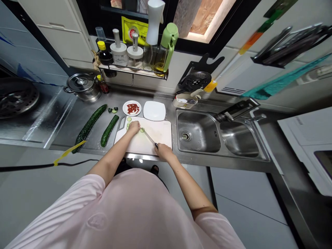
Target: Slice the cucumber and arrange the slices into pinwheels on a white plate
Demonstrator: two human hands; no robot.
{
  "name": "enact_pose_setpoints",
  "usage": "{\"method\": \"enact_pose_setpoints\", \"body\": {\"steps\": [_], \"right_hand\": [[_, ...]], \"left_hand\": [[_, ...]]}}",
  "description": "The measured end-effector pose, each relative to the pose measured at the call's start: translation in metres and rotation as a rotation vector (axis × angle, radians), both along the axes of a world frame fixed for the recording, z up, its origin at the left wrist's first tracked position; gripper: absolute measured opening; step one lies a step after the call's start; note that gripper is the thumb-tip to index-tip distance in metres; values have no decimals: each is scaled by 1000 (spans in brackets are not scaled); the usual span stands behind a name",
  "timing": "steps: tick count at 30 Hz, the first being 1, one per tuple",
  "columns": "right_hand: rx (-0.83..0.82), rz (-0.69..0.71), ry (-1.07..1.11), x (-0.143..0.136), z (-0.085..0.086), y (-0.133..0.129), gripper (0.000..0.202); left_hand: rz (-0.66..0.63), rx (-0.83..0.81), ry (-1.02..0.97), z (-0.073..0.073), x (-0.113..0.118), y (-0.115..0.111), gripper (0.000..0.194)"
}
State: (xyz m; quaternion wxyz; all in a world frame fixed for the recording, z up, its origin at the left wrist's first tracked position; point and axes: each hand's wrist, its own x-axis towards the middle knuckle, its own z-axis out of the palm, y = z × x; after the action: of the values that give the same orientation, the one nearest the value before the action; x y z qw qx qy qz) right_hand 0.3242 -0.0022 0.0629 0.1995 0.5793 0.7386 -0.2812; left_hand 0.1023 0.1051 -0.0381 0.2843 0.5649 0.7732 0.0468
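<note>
Probably for control, the right hand (164, 152) clasped the black-handled steel knife (149, 138); the left hand (134, 127) (grip hidden) curled beside a round green cucumber slice (142, 130) over the white rectangular cutting board (162, 133), perhaps steadying.

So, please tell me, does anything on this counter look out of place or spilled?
Slightly: small cucumber ends lie loose on the metal counter, off the cutting board. A yellow strip on a black cord crosses before the longer cucumber, odd near food. I see no clear spill.
</note>
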Motion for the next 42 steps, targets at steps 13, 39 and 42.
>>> {"method": "enact_pose_setpoints", "body": {"steps": [13, 39, 42], "right_hand": [[16, -24, -17, 11, -11, -14, 36], [5, -50, 9, 7, -11, -11, 37], [3, -54, 5, 11, -11, -16, 38]], "left_hand": [[2, -6, 13, 5, 1, -2, 18], [-7, 58, -32, 5, 2, -13, 16], [-69, 158, -18, 5, 4, -26, 24]]}}
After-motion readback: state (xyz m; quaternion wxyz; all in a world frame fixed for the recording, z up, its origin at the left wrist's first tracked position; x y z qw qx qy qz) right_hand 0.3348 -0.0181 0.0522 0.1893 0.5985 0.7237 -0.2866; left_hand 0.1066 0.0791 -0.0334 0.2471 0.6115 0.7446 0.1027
